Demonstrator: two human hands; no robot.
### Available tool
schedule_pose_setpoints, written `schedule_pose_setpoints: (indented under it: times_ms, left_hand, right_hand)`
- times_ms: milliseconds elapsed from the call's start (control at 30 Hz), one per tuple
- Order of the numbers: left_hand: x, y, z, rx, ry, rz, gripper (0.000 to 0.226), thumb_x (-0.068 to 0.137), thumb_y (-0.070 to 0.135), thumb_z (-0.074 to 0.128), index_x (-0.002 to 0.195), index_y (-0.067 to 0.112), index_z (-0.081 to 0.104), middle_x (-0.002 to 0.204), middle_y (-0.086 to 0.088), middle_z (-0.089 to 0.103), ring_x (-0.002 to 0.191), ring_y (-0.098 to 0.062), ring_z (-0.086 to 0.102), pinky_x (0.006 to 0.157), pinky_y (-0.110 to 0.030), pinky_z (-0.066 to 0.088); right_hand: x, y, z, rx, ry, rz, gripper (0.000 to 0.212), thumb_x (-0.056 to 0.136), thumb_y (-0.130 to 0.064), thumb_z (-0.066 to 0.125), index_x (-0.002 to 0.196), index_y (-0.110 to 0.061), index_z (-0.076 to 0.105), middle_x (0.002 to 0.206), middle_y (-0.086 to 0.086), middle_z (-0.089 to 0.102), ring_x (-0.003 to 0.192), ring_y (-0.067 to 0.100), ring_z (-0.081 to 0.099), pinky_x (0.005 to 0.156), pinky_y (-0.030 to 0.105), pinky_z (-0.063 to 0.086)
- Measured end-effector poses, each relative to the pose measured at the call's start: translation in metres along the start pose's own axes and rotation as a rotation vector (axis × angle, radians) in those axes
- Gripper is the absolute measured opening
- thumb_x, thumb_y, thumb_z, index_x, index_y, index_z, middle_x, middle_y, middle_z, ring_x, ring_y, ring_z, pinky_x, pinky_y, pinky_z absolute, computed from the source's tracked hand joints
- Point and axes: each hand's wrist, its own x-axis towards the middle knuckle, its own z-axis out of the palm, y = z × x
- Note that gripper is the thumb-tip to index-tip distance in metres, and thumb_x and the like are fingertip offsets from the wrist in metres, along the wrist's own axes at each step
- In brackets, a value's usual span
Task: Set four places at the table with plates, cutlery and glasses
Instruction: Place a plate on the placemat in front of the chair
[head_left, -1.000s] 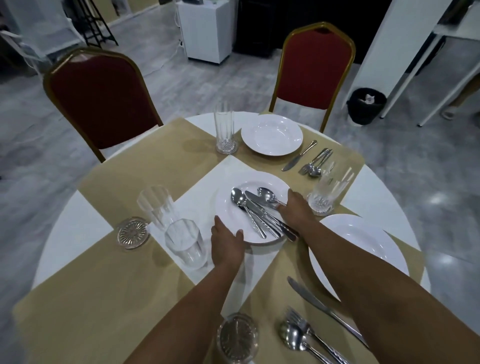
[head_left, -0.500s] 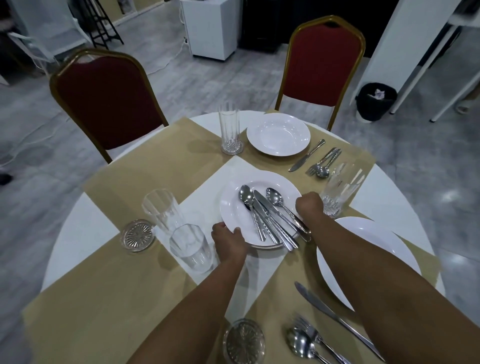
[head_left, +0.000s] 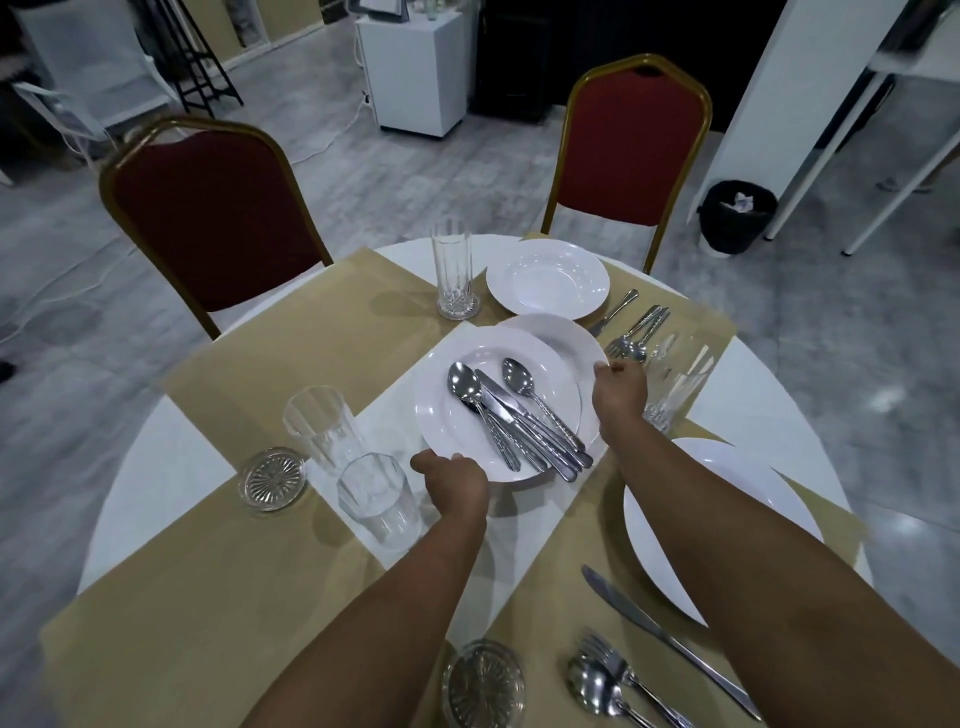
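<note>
Step in hand, as I read it: splitting the plate stack mid-desk (head_left: 171, 467); 2 places look set, others don't. Top plate (head_left: 441, 415), white, glossy, wide-rimmed, sits just nearside & right of the tall glass (head_left: 453, 275). It carries loose cutlery (head_left: 519, 415) (spoons, knife, more) and overlaps a 2nd plate (head_left: 561, 338).

L hand (head_left: 454, 480) grip is curled on the top plate's near rim. R hand (head_left: 621, 395) grip is clamped on a rim at the right, prob. the 2nd plate's.

Next: keep it level so the cutlery won't slide, then carry it to the bare mat (head_left: 311, 332) left of the glass.
</note>
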Motion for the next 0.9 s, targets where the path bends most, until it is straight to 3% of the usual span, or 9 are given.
schedule_pose_setpoints:
  times_ms: [200, 333, 400, 533, 633, 700, 833, 900]
  left_hand:
    - [-0.008, 0.004, 0.004, -0.08, 0.021, -0.006, 0.032, 0.096, 0.004, 0.04, 0.127, 0.007, 0.031, 0.128, -0.012, 0.049, 0.1, -0.027, 0.05, 0.085, -0.03, 0.038]
    - [-0.009, 0.001, 0.007, -0.086, 0.039, -0.005, 0.034, 0.095, 0.003, 0.04, 0.127, 0.008, 0.033, 0.127, -0.011, 0.05, 0.094, -0.024, 0.047, 0.083, -0.029, 0.037]
    - [-0.009, 0.0, 0.008, -0.076, 0.068, -0.016, 0.037, 0.094, 0.001, 0.04, 0.13, 0.006, 0.033, 0.129, -0.011, 0.049, 0.095, -0.023, 0.046, 0.084, -0.029, 0.037]
    - [-0.006, -0.004, 0.008, -0.036, 0.107, -0.08, 0.034, 0.095, 0.006, 0.038, 0.13, 0.009, 0.039, 0.134, -0.008, 0.051, 0.095, -0.023, 0.045, 0.084, -0.027, 0.034]
    - [-0.01, -0.006, 0.007, -0.063, 0.097, -0.09, 0.034, 0.095, 0.004, 0.038, 0.129, 0.009, 0.035, 0.134, -0.008, 0.049, 0.095, -0.022, 0.044, 0.084, -0.026, 0.034]
    - [-0.013, -0.007, 0.005, -0.089, 0.089, -0.096, 0.034, 0.097, 0.004, 0.037, 0.131, 0.008, 0.036, 0.134, -0.008, 0.049, 0.095, -0.02, 0.042, 0.083, -0.024, 0.032]
    - [-0.006, -0.008, -0.002, -0.067, 0.058, -0.069, 0.034, 0.094, 0.004, 0.043, 0.128, 0.005, 0.036, 0.131, -0.015, 0.051, 0.104, -0.03, 0.052, 0.084, -0.029, 0.04]
    - [0.002, -0.008, -0.004, -0.019, 0.056, -0.068, 0.035, 0.093, 0.005, 0.046, 0.127, 0.003, 0.037, 0.13, -0.018, 0.052, 0.113, -0.034, 0.054, 0.089, -0.033, 0.042]
  right_hand:
    - [-0.009, -0.03, -0.007, 0.048, 0.039, -0.239, 0.006, 0.096, -0.016, 0.056, 0.093, -0.013, 0.053, 0.093, 0.007, 0.06, 0.084, 0.02, 0.054, 0.075, 0.028, 0.04]
    - [-0.016, -0.057, -0.017, 0.047, 0.103, -0.425, 0.009, 0.098, -0.017, 0.055, 0.092, -0.01, 0.054, 0.078, -0.005, 0.053, 0.067, 0.007, 0.048, 0.057, 0.013, 0.036]
    - [-0.015, -0.067, -0.023, 0.069, 0.154, -0.482, 0.012, 0.097, -0.018, 0.056, 0.095, -0.005, 0.057, 0.074, -0.011, 0.05, 0.066, 0.006, 0.046, 0.054, 0.013, 0.034]
    - [-0.008, -0.083, -0.037, 0.189, 0.234, -0.463, 0.015, 0.096, -0.02, 0.058, 0.096, -0.006, 0.058, 0.078, -0.007, 0.057, 0.073, 0.012, 0.052, 0.063, 0.022, 0.039]
    - [-0.006, -0.092, -0.046, 0.242, 0.255, -0.47, 0.008, 0.096, -0.019, 0.057, 0.093, -0.012, 0.053, 0.084, -0.003, 0.059, 0.069, 0.0, 0.052, 0.059, 0.007, 0.039]
    - [-0.006, -0.096, -0.049, 0.231, 0.223, -0.468, 0.007, 0.096, -0.019, 0.057, 0.093, -0.013, 0.053, 0.084, -0.004, 0.059, 0.068, -0.001, 0.051, 0.059, 0.007, 0.04]
    - [-0.01, -0.086, -0.047, 0.15, 0.134, -0.416, 0.008, 0.095, -0.018, 0.058, 0.092, -0.011, 0.055, 0.075, -0.008, 0.053, 0.07, 0.009, 0.049, 0.065, 0.023, 0.04]
    - [-0.016, -0.077, -0.045, 0.12, 0.085, -0.39, 0.009, 0.096, -0.018, 0.058, 0.09, -0.013, 0.053, 0.074, -0.008, 0.053, 0.068, 0.009, 0.048, 0.067, 0.025, 0.039]
